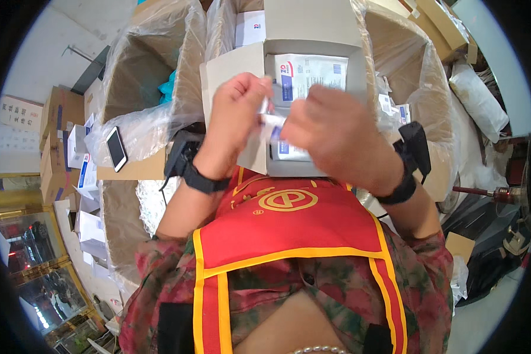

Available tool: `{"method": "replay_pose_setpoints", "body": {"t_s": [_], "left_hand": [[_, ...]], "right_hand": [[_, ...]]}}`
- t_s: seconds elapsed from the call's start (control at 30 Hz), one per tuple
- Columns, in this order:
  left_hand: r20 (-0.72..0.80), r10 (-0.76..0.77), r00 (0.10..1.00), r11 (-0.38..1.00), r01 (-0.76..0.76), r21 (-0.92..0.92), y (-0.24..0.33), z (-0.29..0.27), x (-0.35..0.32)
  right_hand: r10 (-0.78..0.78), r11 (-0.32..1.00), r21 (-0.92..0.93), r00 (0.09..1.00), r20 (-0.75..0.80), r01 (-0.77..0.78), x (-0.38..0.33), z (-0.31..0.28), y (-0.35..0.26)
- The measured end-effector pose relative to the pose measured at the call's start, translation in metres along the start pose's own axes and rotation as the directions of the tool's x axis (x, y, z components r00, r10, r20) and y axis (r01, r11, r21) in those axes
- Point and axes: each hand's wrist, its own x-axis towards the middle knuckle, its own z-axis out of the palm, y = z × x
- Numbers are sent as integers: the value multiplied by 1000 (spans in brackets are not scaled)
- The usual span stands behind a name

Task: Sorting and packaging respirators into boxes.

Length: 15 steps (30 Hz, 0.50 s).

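Above an open white cardboard box (253, 144), my left hand (233, 115) and my right hand (339, 133) are close together with curled fingers. Between them is a small white sachet with blue print (272, 120), pinched from both sides and slightly blurred by motion. My right hand covers part of it. Inside the box lie flat white packets; the upper packet (312, 74) has a blue and red label, and a lower packet (292, 152) shows only partly beneath my hands. The box's raised lid (312, 23) stands at the far side.
Large cartons lined with clear plastic stand left (144, 65) and right (404, 53) of the box. A white phone (116, 148) lies at the left carton's edge. Small white boxes (91, 233) are stacked at far left. A metal clamp (516, 242) is at right.
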Motion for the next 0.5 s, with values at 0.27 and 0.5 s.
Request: {"method": "replay_pose_setpoints", "body": {"t_s": [0.27, 0.5], "left_hand": [[-79, 290, 954, 633, -130, 763, -37, -56, 23], [181, 352, 918, 351, -309, 884, -10, -48, 8]], "right_hand": [[8, 947, 320, 996, -93, 22, -15, -26, -19], [173, 942, 315, 971, -168, -113, -12, -32, -1]]}}
